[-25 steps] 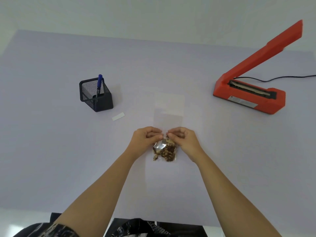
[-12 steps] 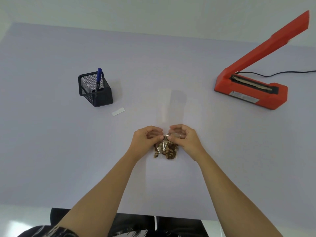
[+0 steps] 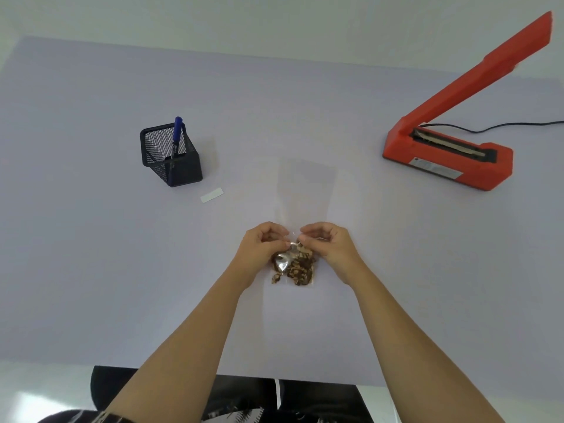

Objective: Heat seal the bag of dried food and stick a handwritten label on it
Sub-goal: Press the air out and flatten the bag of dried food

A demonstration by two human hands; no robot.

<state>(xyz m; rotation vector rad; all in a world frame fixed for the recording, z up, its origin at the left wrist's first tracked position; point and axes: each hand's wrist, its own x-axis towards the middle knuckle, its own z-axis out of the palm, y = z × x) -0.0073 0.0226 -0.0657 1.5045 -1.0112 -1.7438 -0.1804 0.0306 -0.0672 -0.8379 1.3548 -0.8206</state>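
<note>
- The table [image 3: 91, 270] is wide and pale, and it carries everything; its surface is mostly bare, so between the hands and the machine nothing stands in the way.
- The heat sealer [image 3: 448, 160] is orange and sits far to the right, well apart from the bag; its arm is lifted high and the sealing strip lies open, which I judge is so that a bag mouth can be laid across it; a black cable [image 3: 500, 127] goes away from it to the right edge.
- The pen holder [image 3: 171, 157] is a black mesh box at the left, with a blue pen [image 3: 176, 138] standing tilted inside it; it is also well apart from the hands.
- The bag [image 3: 294, 267] is clear plastic and lies flat on the table in the centre, near the person; the brown dried food is gathered in its near end, and the long empty part reaches away from the person, hard to see against the table.
- The left hand [image 3: 262, 248] and the right hand [image 3: 328, 247] are both curled, and their fingertips pinch the film just above the food, nearly touching each other; I judge that they press the food down and flatten the film, so that the empty neck is smooth for sealing.
- The label [image 3: 211, 195] is a small white strip, lying just beside the pen holder on its near side; I cannot tell whether anything is written on it.
</note>
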